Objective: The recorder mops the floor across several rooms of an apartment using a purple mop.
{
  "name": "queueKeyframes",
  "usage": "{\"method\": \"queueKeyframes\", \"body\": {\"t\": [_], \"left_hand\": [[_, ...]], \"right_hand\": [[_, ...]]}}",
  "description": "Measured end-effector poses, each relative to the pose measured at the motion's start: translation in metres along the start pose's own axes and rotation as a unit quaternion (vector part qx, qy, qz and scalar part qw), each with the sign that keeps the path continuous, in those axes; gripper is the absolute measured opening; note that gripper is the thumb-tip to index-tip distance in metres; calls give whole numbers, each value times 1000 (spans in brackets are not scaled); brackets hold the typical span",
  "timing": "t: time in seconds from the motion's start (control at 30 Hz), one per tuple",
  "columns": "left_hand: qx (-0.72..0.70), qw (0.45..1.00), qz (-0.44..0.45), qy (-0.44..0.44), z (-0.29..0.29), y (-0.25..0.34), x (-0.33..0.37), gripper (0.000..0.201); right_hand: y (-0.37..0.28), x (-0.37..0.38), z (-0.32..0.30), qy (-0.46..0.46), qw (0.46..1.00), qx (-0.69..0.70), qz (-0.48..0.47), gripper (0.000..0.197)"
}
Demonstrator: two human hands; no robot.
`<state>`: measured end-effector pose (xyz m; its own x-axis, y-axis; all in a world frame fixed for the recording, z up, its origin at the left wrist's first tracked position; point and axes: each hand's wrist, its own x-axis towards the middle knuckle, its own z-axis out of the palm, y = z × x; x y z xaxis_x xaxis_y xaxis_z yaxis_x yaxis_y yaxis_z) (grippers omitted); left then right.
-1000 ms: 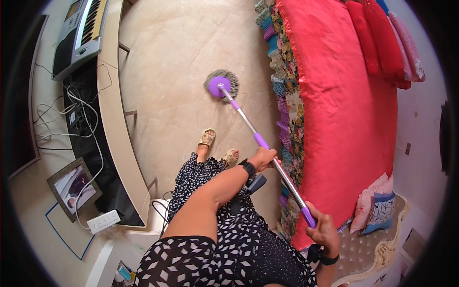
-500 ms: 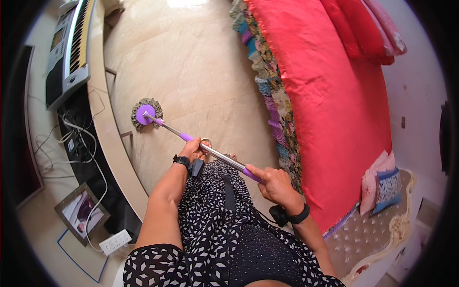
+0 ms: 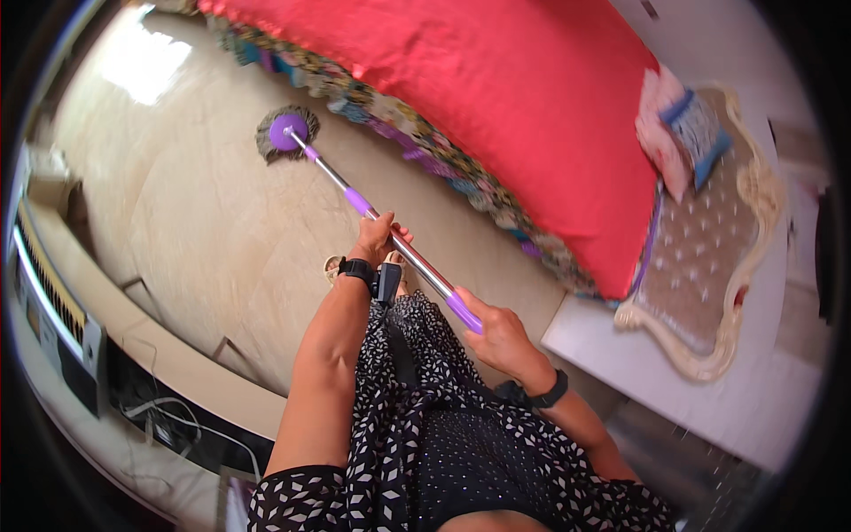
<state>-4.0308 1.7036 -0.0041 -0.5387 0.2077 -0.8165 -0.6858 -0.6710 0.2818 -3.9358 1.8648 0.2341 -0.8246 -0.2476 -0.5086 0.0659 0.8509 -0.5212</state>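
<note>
A mop point(image 3: 332, 176) with a purple round head, grey-brown strands and a silver pole with purple sleeves slants across the tiled floor point(image 3: 195, 195). Its strands lie on the floor close to the bed's ruffled edge. My left hand point(image 3: 378, 236) is wrapped round the middle of the pole, just below a purple sleeve. Closed over the purple grip at the near end is my right hand point(image 3: 501, 332). Both wrists wear black bands, and my sandalled feet show beneath the pole.
A bed point(image 3: 496, 115) with a red cover and patterned frill runs along the right, with cushions point(image 3: 696, 137) by its tufted headboard point(image 3: 687, 257). At left stand a long low cabinet point(image 3: 191, 332), a keyboard point(image 3: 53, 310) and loose white cables point(image 3: 177, 412).
My view has turned toward the bed. The mop head has swung from beside the cabinet across to the bed's frill. Both hands keep their hold on the pole.
</note>
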Motion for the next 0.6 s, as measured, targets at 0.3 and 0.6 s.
{"method": "queueKeyframes", "body": {"t": [0.3,0.6], "left_hand": [[90,993,-26,-78,46,-74,-33,26],[258,961,-47,-87,101,-215,-26,16]], "right_hand": [[50,6,42,65,995,55,50,58],[190,-95,29,112,989,52,76,39]]}}
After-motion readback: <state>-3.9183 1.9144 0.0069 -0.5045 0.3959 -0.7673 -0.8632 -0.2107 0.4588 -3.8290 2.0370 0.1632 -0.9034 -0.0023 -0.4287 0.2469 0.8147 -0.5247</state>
